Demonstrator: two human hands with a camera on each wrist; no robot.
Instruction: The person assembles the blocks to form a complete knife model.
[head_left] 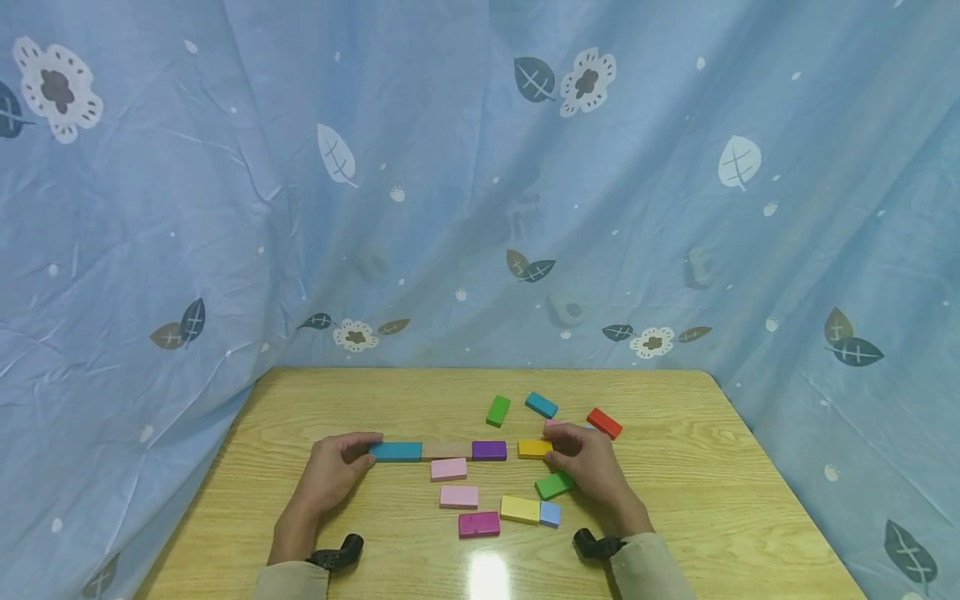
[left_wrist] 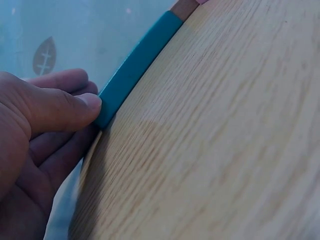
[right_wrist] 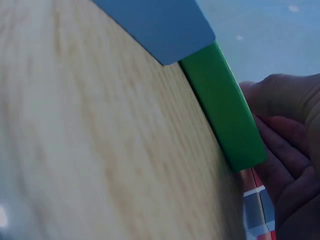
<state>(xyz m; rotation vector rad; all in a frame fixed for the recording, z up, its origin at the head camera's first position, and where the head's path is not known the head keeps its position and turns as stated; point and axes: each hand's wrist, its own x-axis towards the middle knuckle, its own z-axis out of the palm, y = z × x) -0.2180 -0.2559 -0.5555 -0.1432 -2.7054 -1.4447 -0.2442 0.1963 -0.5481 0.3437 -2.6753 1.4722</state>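
Note:
A blue block [head_left: 395,452], a tan block [head_left: 447,451] and a purple block [head_left: 489,451] lie end to end in a row on the table. My left hand [head_left: 334,471] pinches the blue block's left end; the left wrist view shows the thumb on the near side of this block [left_wrist: 137,70]. Right of the purple block, across a small gap, lies an orange-yellow block [head_left: 533,449]. Its right end is between the thumb and fingers of my right hand [head_left: 592,467]. In the right wrist view a green block [right_wrist: 225,107] hides that grip.
Nearer me lie two pink blocks [head_left: 448,469], a magenta block [head_left: 478,524], a yellow block [head_left: 520,509] and a light blue block [head_left: 550,513]. Behind are a green block [head_left: 498,411], another blue block [head_left: 542,405] and a red block [head_left: 604,423]. A patterned curtain [head_left: 450,208] hangs beyond the table.

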